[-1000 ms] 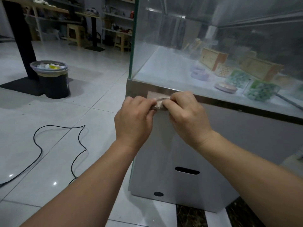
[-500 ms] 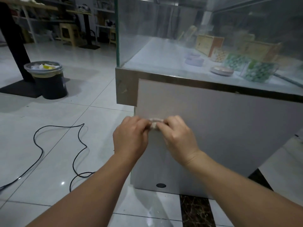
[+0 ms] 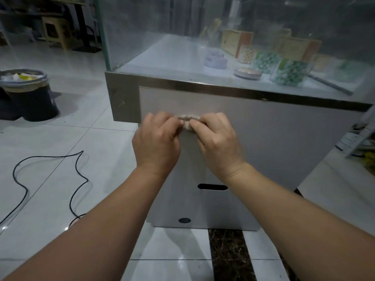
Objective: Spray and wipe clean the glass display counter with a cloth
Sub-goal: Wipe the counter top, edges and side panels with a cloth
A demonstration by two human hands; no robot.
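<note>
The glass display counter [image 3: 154, 39] stands in front of me, its glass box sitting on a metal rim above a white base panel [image 3: 274, 138]. A small beige cloth [image 3: 187, 121] is bunched between both hands, in front of the upper left part of the white panel. My left hand [image 3: 156, 142] grips its left end and my right hand [image 3: 217, 140] grips its right end. Most of the cloth is hidden by my fingers. No spray bottle is in view.
Inside the counter lie wooden boxes [image 3: 236, 42], clear boxes of green beads [image 3: 290, 72] and round tins [image 3: 247, 73]. A black bin [image 3: 28, 92] stands on the tiled floor to the left. A black cable [image 3: 48, 159] loops across the tiles. Clutter lies at the right edge.
Both hands moved the cloth down from the metal rim to the white panel. It now sits slightly to the right and closer under the rim than half a second ago.
</note>
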